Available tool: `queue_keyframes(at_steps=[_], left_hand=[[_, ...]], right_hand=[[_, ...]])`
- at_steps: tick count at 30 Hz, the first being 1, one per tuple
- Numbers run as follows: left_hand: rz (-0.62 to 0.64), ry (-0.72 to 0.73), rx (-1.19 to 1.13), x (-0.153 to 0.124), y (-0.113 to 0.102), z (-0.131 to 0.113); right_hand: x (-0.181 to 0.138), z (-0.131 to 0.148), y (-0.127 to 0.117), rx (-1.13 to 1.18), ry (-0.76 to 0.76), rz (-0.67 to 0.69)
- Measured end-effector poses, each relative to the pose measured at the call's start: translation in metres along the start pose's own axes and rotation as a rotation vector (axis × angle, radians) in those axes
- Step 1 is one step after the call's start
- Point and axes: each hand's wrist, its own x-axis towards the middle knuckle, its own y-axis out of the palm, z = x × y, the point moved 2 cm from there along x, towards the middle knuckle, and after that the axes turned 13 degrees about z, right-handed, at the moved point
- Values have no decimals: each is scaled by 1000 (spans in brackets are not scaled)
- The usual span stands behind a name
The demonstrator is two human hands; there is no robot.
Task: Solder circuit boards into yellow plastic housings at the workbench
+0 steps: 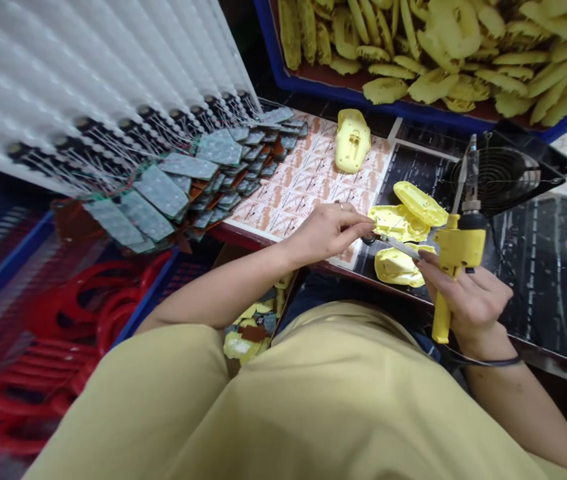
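My right hand [466, 297] is closed round the yellow handle of a soldering iron [456, 250], whose metal tip points up beside the fan. The same hand also pinches slim metal tweezers [396, 244] that reach left. My left hand [331, 230] is pinched at the tweezers' tip, on something too small to make out. Just beyond both hands lie three yellow plastic shells [403, 223] on the table's near edge. Another yellow shell [352, 139] lies farther back on a printed sheet.
A blue crate [313, 87] of yellow plastic parts stands at the back. A black fan [506, 177] sits right of the hands. Rows of small circuit boards with wires [173, 180] lie to the left, under white corrugated sheeting. Red rings [88, 320] fill a lower-left bin.
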Motion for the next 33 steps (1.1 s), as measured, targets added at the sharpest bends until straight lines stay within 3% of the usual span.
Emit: queue_keyframes(at_steps=[5,11,24,33], left_hand=[[323,-63,-94,8,-16,-8],[169,-96,-75,29,-13,-11],[322,-199,-296,65,14,-19],[258,-181,-753,60,28,-20]], right_hand=[[3,-1,-10,-52,-77,15],[3,-1,-14,-43,-84,16],[-6,1,-14,-92,-143,33],[-9,7,-8,30,-66,19]])
